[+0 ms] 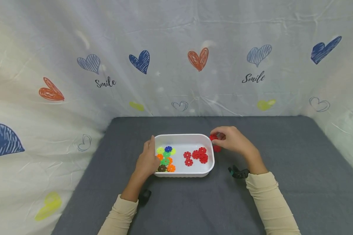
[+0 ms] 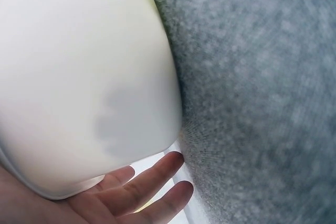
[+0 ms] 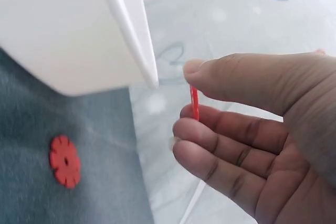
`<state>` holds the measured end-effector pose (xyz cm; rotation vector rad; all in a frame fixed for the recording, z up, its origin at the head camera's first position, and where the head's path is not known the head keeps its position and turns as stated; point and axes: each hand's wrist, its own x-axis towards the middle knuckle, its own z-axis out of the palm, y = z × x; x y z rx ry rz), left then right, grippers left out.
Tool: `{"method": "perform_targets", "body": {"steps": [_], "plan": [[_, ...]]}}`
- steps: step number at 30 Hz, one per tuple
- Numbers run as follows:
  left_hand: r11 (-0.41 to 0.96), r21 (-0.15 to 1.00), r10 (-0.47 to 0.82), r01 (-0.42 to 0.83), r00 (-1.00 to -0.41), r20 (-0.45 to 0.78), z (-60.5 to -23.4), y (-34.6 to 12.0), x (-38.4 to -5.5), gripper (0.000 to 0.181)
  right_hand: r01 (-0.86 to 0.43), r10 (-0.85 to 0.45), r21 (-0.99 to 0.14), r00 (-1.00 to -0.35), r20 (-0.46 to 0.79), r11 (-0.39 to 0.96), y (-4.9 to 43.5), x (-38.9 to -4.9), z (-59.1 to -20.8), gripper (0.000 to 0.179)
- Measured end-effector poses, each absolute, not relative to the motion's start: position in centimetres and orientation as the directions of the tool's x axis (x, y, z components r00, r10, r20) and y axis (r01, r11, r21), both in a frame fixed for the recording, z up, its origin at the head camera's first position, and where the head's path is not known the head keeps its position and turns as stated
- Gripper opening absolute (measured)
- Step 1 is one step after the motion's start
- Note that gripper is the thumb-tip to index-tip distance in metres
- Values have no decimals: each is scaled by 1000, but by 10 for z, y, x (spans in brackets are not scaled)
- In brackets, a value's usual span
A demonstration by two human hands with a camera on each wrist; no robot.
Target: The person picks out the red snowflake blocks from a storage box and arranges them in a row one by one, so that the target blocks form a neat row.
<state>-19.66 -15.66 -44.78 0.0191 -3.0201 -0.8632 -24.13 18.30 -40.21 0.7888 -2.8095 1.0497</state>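
A white tray (image 1: 183,174) stands on the grey cloth. My left hand (image 1: 148,160) grips its left end; in the left wrist view the fingers (image 2: 152,179) lie along the tray's outer wall. At the right rim, my right hand (image 1: 233,141) pinches a red notched disc (image 3: 195,102), seen edge-on, between thumb and fingertips. Another red disc (image 3: 65,161) lies flat on the cloth just outside the tray. Inside, several red discs (image 1: 188,162) are grouped on the right, and orange, green, yellow, blue and brown discs (image 1: 171,168) on the left, partly behind my left hand.
The grey cloth (image 1: 176,205) covers the table up to a pale curtain (image 1: 164,29) printed with hearts along the back and sides. A dark strapped device (image 1: 239,172) sits by the right wrist, another dark one (image 1: 144,196) by the left.
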Motion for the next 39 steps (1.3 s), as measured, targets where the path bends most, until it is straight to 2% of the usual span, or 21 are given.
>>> {"method": "perform_targets", "body": {"steps": [4,10,13,19,39], "plan": [[848,529,-11,-9,-1000,0,-447,-157,-197,88,-450,-434,-580,-883,177,679,191,-246,-407,22],[852,523,-24,-25,-1000,-8,-448,-156,-197,89,-369,-434,-533,-901,3,761,197,-253,-418,19],[853,521,-26,-26,-1000,-8,-449,-156,-197,89,-370,-441,-485,-896,-38,793,200,-257,-425,17],[854,520,-20,-21,-1000,-7,-449,-157,-197,87,-381,-448,-442,-892,-53,812,205,-260,-435,13],[857,515,-23,-19,-1000,0,-451,-157,-197,87,-381,-453,-489,-891,-33,785,206,-260,-440,13]]}}
